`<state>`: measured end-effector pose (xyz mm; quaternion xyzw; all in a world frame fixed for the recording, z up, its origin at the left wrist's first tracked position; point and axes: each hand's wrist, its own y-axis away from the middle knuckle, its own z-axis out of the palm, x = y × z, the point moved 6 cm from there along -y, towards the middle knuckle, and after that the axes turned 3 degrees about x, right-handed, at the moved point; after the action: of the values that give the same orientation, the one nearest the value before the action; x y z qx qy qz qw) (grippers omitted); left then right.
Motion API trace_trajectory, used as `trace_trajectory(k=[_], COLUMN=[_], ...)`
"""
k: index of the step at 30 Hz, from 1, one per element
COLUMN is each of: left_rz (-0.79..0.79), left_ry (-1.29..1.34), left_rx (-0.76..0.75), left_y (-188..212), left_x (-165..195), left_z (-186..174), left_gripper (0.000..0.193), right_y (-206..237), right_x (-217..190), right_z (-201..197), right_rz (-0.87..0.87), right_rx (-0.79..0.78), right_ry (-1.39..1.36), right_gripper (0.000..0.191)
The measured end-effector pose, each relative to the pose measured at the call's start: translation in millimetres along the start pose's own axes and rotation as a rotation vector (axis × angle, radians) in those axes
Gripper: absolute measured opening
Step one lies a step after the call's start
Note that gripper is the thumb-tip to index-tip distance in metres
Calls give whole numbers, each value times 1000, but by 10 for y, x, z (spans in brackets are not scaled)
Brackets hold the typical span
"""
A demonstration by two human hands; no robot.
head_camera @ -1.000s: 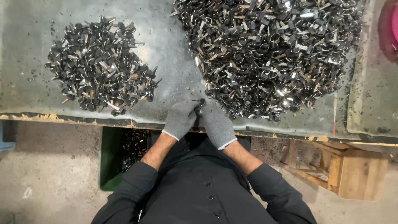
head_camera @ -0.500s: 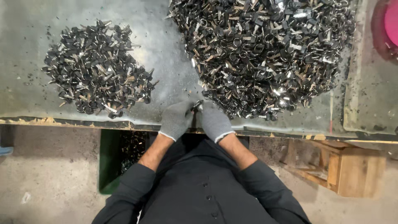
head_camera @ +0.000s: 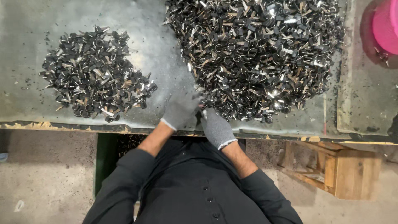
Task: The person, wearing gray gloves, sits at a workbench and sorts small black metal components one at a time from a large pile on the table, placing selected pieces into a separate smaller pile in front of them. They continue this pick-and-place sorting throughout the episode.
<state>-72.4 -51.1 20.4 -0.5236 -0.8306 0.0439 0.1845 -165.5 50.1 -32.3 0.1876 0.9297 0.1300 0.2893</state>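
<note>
- Grip: both gloved hands, left hand (head_camera: 180,110) and right hand (head_camera: 216,128), meet fingertip to fingertip at the bench's (head_camera: 33,49) near edge, pinching a small metal part (head_camera: 202,108).
- The part touches the big pile (head_camera: 257,54).
- A smaller pile (head_camera: 95,76) lies towards the left edge.

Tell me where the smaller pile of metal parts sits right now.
In the head view, the smaller pile of metal parts lies on the left of the worktable, beyond and left of the gloved left hand, apart from the larger pile.
</note>
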Motion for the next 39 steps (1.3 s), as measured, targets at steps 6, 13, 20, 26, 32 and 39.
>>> trace_trajectory(k=[6,13,20,26,32,39], left_rz=[-603,-297,-411,-375,-171,-742], left_ry=[388,197,148,483,267,379], left_rx=[-97,175,5,188,36,-219], left_y=[433,398,414,508,123,373], left_x=[-228,-104,-157,-186,-342,-485], left_z=[197,51,159,-73,-101,111], left_gripper=[28,22,23,18,47,30], right_y=[27,-82,-129,87,-12,-9], right_x=[-87,-298,-320,-233,-452,-304], right_z=[-38,-91,-57,-163,13,-167], right_rz=[-115,-9,-41,-113,-166,-47], right_rx=[72,15,-61,99,-172,-3], right_ry=[-3,203,271,3,134,31], right_gripper=[37,24,20,38,33,38])
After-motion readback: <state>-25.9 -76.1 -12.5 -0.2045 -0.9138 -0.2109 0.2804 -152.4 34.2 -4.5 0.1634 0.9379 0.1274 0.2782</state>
